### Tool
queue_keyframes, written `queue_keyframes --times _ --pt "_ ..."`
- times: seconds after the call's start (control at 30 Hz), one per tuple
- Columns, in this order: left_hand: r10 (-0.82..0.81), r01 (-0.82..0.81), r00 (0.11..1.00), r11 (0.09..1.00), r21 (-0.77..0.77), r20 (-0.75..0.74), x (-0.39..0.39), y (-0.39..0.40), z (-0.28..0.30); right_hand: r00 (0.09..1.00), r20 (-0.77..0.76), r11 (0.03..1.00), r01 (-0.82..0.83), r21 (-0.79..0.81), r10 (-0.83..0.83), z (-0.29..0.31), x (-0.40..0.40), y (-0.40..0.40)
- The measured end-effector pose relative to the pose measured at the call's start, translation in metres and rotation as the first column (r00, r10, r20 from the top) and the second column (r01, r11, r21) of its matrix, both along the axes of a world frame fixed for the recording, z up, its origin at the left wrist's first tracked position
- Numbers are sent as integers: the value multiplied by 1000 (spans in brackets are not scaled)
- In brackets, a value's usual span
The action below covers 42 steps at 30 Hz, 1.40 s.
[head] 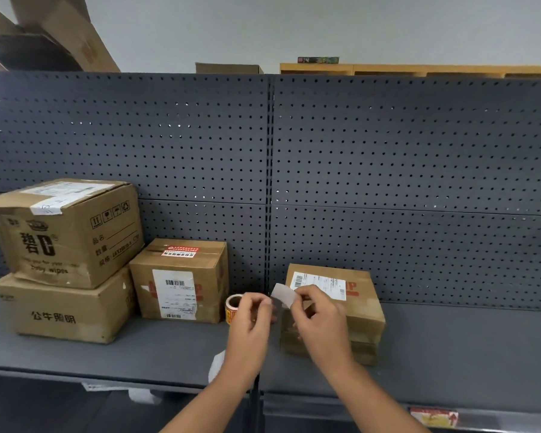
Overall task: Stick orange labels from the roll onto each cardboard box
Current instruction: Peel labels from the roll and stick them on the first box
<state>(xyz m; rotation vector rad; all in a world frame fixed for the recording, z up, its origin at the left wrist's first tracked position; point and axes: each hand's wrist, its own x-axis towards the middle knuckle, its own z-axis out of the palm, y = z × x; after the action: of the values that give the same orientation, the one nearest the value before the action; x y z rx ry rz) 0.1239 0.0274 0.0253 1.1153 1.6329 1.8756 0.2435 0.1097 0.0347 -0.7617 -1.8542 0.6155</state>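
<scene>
A: What are the hands doing?

B: Both are working above the front part of the grey shelf [156, 348]. The right hand [320, 320] is pinching a pale strip of label paper [284, 294] between thumb and fingertips, the strip tilting up to the left. The left hand [253, 317] is curling its fingers close to the strip's lower end; whether it is actually gripping the strip cannot be told.

A: Where is the roll sitting?

B: The label roll [232, 308], orange on its outer face, is standing on the shelf just behind the left hand, beside the middle box [181, 281].

A: And the boxes?

B: The middle box is carrying an orange label [181, 251] on its top and a white shipping slip on its front. The right box [356, 307] is sitting behind the right hand, near the pegboard back panel [388, 170], with a white slip on top. At the shelf's left end, a large printed box [66, 232] is resting on a flatter box [63, 310].

A: Anything else?

B: A sticker [433, 417] is showing on the shelf's front edge at lower right.
</scene>
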Motion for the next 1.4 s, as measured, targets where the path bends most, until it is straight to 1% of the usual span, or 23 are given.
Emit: queue_keyframes --times 0.03,0.1,0.17,0.2,0.27,0.3,0.4,0.5,0.57,0.63,0.7,0.8,0.9,1.0,1.03,1.17,1.23,1.33,1.4 --pt "-47 47 990 999 2 131 7 3 3 1000 25 997 14 77 -16 -1 1 -1" --pt "-119 115 927 993 33 355 17 10 9 998 65 986 -5 166 -6 -3 4 -7" --pt "-160 144 862 987 70 480 23 12 12 994 102 981 -65 183 46 -6 9 -14" --pt "-169 151 850 986 76 499 26 12 13 988 125 979 -110 173 89 -7 13 -16" --pt "-157 150 865 987 53 476 28 13 13 971 152 971 -203 123 184 -8 21 -15" --pt "-151 148 877 988 41 456 30 13 14 966 137 969 -231 91 218 -8 27 -12" --pt "-163 165 892 986 31 422 41 16 18 974 18 973 -226 -33 227 1 48 -3" --pt "-188 190 885 981 38 426 53 20 22 963 -75 951 -266 -155 257 9 65 8" --pt "-220 224 879 974 42 423 60 23 24 957 -171 913 -278 -298 236 13 70 15" --pt "-248 255 879 966 38 407 66 24 26 944 -257 846 -303 -439 205 17 73 21" --pt "-273 287 880 958 23 389 72 24 29 927 -301 793 -352 -498 222 19 77 25" --pt "-289 306 890 952 7 352 77 24 32 907 -333 774 -401 -490 259 19 86 27" --pt "-246 253 929 967 11 275 76 26 31 924 -321 812 -347 -469 209 17 93 29" --pt "-301 306 932 952 4 201 77 27 29 942 -309 830 -274 -486 129 15 94 30" --pt "-329 335 925 942 0 188 78 28 29 943 -308 821 -274 -502 126 16 94 29" --pt "-402 411 895 912 -9 196 82 31 29 921 -325 740 -369 -562 212 19 96 29" --pt "-424 435 884 900 -15 197 80 32 27 919 -333 736 -373 -565 211 19 98 31" --pt "-449 459 878 888 -26 168 77 31 24 939 -286 797 -318 -514 190 19 103 35" --pt "-423 433 897 899 -62 127 75 30 24 952 -248 844 -277 -460 178 20 104 36"
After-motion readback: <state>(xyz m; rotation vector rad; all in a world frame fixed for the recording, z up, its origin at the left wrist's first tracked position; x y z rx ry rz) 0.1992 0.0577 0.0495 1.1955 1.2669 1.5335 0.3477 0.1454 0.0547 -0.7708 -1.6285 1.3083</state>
